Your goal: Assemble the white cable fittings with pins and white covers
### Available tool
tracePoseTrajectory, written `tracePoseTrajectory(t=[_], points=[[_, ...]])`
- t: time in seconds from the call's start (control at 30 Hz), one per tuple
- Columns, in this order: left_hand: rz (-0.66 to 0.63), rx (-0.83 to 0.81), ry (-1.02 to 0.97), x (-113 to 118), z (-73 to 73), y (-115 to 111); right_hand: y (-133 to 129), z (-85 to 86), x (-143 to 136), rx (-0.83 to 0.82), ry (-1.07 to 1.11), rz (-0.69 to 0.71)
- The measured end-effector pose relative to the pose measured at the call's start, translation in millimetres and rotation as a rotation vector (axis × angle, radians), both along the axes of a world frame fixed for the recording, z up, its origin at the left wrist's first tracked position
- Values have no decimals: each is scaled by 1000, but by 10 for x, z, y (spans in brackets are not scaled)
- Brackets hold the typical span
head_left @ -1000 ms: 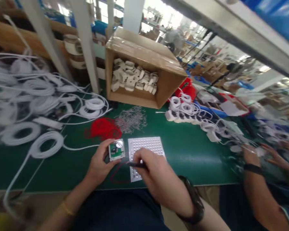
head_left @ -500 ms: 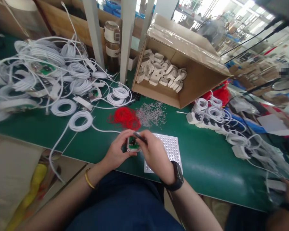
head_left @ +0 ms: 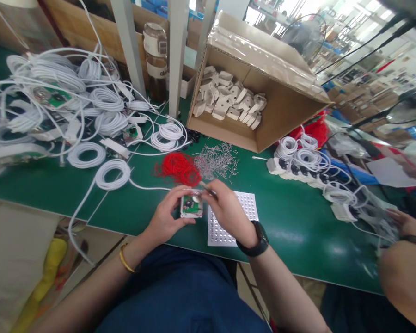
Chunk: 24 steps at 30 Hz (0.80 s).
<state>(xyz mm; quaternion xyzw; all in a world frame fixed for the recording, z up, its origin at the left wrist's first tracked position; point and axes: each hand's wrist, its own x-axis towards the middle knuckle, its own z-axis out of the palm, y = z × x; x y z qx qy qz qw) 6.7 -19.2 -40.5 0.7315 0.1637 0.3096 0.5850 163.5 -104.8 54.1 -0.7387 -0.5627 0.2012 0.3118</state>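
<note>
R hand (head_left: 229,208) has drawn back a bit to the right since the earlier frame, so more of the small module (head_left: 192,204) shows; the co-worker's hand (head_left: 407,222) at far R has moved up the green surface (head_left: 291,222) too, now by some clear bags (head_left: 374,210).

L hand (head_left: 168,215) is closed round the L side of the small module, thumb along its lower edge, fingers at the top. It's held just above the surface, near the front edge, w/ its open face up: green PCB, a dark part in the middle, pale rim. R hand is narrow, pinching a slim dark tool (head_left: 210,189), tip pointing up-left near the module's top R corner (can't tell if they touch).

White sheet (head_left: 249,206) w/ rows of shiny dots lies under & beside R hand. White cable (head_left: 145,187) runs from a coil (head_left: 113,175) to L hand. Beyond the hands: red tangle (head_left: 180,167), loose metal pins (head_left: 218,159) next to it, then a cardboard box (head_left: 280,101) on its side w/ white plastic pcs (head_left: 225,97) in it. Big heap of coiled cables (head_left: 65,92) at L, bottle (head_left: 156,60) behind; at R, a row of white housings (head_left: 298,175) w/ coils.
</note>
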Motion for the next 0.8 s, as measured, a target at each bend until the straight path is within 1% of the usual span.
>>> tracePoseTrajectory(t=[0.07,0.13,0.27,0.33,0.47,0.57,0.67,0.8], points=[[-4,-8,19,-12,8,-13,59,-52,34,40,7,34],[-9,-31,33,-23,12,-37,118,-78,77,44,35,86],[12,-198,-19,-31,15,-105,194,-50,151,-19,60,174],[27,-245,-52,-27,22,-132,213,-21,167,-35,48,200],[30,-229,-83,-17,19,-152,258,19,145,-30,-13,234],[56,-180,-91,-23,-19,-150,314,35,102,-74,-120,280],[76,-132,-50,-44,-61,-144,363,57,74,-117,-195,312],[97,-88,15,-70,-78,-148,402,97,73,-131,-232,337]])
